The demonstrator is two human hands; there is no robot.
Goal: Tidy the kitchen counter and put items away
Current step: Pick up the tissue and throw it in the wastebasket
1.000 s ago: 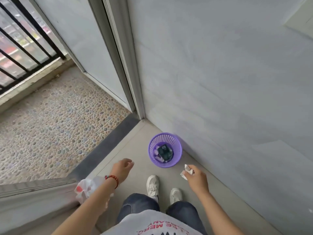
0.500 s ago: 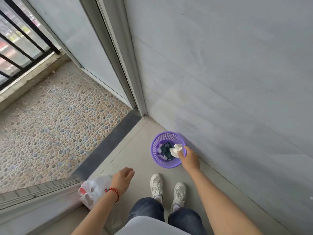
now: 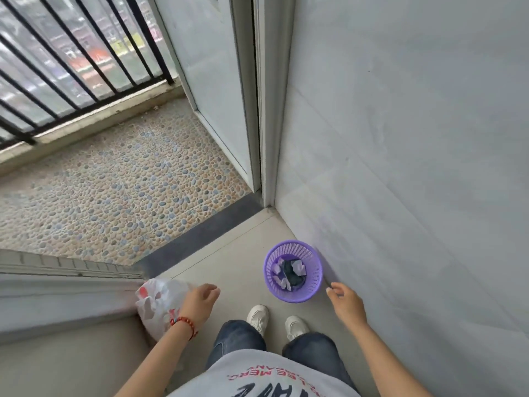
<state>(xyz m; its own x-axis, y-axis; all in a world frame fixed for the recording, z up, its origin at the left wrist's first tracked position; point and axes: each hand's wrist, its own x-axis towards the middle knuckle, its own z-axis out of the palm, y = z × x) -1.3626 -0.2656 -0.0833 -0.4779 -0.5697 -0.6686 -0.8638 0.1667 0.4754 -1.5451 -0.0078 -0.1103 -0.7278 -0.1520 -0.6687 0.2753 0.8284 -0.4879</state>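
Note:
A small purple mesh wastebasket [image 3: 312, 287] stands on the floor by the grey wall, just ahead of my shoes. Crumpled white paper [image 3: 298, 266] and dark scraps lie inside it. My right hand [image 3: 345, 302] hovers to the right of the basket with fingers relaxed and nothing in it. My left hand [image 3: 200, 303] hangs left of my feet, loosely curled and empty, with a red bead bracelet on the wrist. It is in front of a white and red plastic bag [image 3: 156, 305] on the floor; I cannot tell if they touch.
The grey wall [image 3: 400, 167] runs close along my right. A door frame [image 3: 266, 110] opens onto a pebble-tiled balcony [image 3: 114, 196] with black railings [image 3: 71, 67]. A low ledge [image 3: 57, 299] lies at my left.
My right hand dropped the crumpled paper into the basket and drew back to its right, empty. My view swung up and left toward the balcony.

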